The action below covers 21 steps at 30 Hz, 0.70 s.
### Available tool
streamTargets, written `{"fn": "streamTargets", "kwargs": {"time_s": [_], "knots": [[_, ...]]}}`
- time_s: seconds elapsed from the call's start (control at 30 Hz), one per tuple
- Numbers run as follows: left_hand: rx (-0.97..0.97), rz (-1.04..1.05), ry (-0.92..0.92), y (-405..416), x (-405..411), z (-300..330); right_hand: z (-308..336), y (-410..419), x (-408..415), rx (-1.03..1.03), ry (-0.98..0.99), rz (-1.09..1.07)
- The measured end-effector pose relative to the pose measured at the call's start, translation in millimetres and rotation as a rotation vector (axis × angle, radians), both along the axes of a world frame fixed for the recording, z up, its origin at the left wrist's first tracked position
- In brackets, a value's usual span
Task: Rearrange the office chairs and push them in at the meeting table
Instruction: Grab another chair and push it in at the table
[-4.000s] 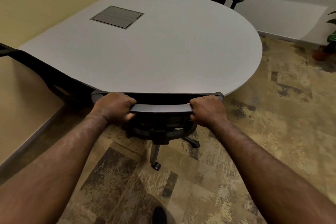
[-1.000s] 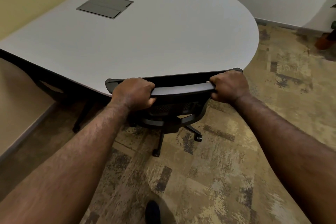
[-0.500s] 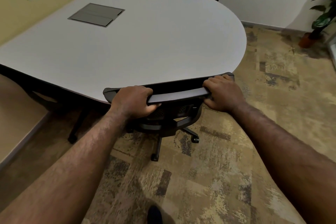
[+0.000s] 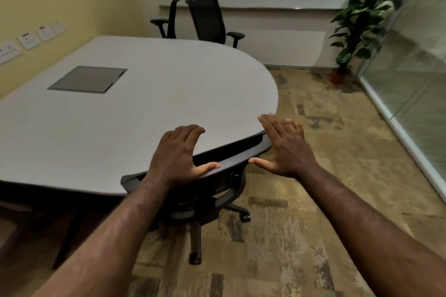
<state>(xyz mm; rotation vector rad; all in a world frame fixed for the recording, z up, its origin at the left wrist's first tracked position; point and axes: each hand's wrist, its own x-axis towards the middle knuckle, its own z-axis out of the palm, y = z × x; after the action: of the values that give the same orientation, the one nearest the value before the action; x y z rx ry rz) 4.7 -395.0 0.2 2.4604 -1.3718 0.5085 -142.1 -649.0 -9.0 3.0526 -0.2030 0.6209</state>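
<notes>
**Near chair tucked in, far chairs waiting**

The near chair (image 4: pixel 193 185) is sitting with its backrest top against the curved edge of the surface (image 4: pixel 149 113), seat hidden underneath, so this one looks pushed in. The left hand (image 4: pixel 178 152) is hovering with fingers spread wide, its thumb lying on the backrest rim but gripping nothing. The right hand (image 4: pixel 284 147) is hanging flat and spread just beside the backrest's corner, holding nothing. Across the surface, two more chairs (image 4: pixel 207 19) are standing against the far side, one turned side-on and the other angled. Those probably need straightening and pushing in, so the job is looking partly done.
</notes>
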Motion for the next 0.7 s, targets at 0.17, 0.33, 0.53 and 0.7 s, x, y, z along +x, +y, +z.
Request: {"fn": "streamTargets", "kwargs": {"time_s": [0.17, 0.33, 0.53, 0.7], "knots": [[-0.054, -0.106, -0.005, -40.2, 4.1, 17.7, 12.7, -24.5, -25.0, 0.029, -0.094, -0.205], [-0.073, -0.197, -0.006, -100.0, -2.0, 34.8, 23.8, -66.8, -53.6, 0.014, -0.11, -0.355], [-0.052, -0.272, -0.065, -197.5, -1.8, 53.5, 38.2, -146.1, -77.5, -0.006, -0.132, -0.455], [-0.072, -0.256, -0.07, -286.9, -2.8, 58.3, 47.6, -229.6, -90.0, 0.0, -0.131, -0.493]]}}
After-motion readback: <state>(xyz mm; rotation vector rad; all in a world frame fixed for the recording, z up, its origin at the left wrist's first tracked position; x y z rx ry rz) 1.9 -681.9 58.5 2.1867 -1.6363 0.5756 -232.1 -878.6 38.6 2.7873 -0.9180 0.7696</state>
